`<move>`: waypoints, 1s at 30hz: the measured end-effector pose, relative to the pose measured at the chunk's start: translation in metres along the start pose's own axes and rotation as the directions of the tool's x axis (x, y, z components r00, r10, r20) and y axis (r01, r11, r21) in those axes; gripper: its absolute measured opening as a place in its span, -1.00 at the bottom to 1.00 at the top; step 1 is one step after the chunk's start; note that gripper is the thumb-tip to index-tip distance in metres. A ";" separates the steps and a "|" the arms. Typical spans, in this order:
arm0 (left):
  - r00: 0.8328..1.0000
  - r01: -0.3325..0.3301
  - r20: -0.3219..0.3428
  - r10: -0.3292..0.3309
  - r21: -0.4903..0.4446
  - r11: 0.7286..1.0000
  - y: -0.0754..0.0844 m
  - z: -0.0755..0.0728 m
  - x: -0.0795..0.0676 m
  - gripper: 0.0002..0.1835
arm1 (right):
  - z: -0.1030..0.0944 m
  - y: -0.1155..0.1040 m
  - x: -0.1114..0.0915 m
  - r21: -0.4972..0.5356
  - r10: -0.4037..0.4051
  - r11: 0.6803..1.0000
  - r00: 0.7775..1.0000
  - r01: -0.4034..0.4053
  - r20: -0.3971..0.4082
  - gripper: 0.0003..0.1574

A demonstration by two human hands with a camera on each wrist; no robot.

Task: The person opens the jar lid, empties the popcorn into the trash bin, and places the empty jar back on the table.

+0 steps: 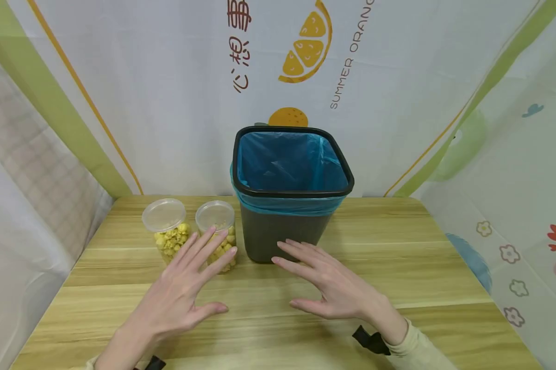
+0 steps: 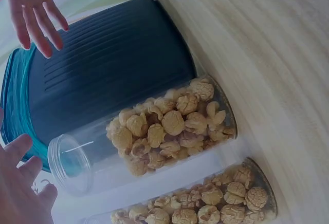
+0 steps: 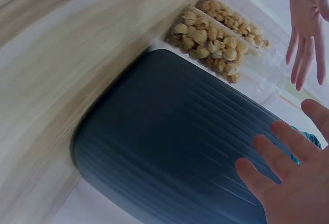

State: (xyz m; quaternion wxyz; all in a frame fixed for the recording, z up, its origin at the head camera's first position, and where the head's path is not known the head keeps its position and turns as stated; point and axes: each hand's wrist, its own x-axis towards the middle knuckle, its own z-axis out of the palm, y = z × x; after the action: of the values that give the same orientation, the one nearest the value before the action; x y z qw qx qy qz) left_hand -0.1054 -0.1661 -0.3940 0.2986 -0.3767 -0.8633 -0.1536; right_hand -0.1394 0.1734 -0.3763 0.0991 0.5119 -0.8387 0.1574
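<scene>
My left hand (image 1: 178, 290) hovers over the table with fingers spread, overlapping two clear jars in the head view. Yellow popcorn partly fills the left jar (image 1: 164, 216) and the right jar (image 1: 215, 217), and both have clear round tops. My right hand (image 1: 328, 282) is held out in front of the dark trash bin (image 1: 282, 231), fingers straight and holding nothing. A blue bag (image 1: 287, 159) lines the bin and folds over below its black rim. In the left wrist view, the nearer jar (image 2: 169, 126) stands beside the bin, apart from my left fingers.
The wooden table (image 1: 398, 246) carries the jars and bin near its back edge. Behind it hangs a white curtain (image 1: 176, 92) with orange prints. Another patterned curtain (image 1: 514, 205) borders the right side, and pale cloth (image 1: 23, 205) hangs at the left.
</scene>
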 end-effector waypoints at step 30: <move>0.952 0.161 -0.248 -0.179 -0.090 0.983 -0.026 -0.010 0.004 -0.10 | 0.002 -0.004 0.009 0.135 0.053 0.990 0.998 -0.047 -0.041 0.00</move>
State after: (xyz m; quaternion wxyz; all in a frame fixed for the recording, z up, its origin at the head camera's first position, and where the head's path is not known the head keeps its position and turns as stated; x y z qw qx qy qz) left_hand -0.1229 -0.1860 -0.3851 0.3798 -0.2881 -0.8411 -0.2557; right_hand -0.1394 0.1638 -0.3742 0.0794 0.4926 -0.8363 0.2272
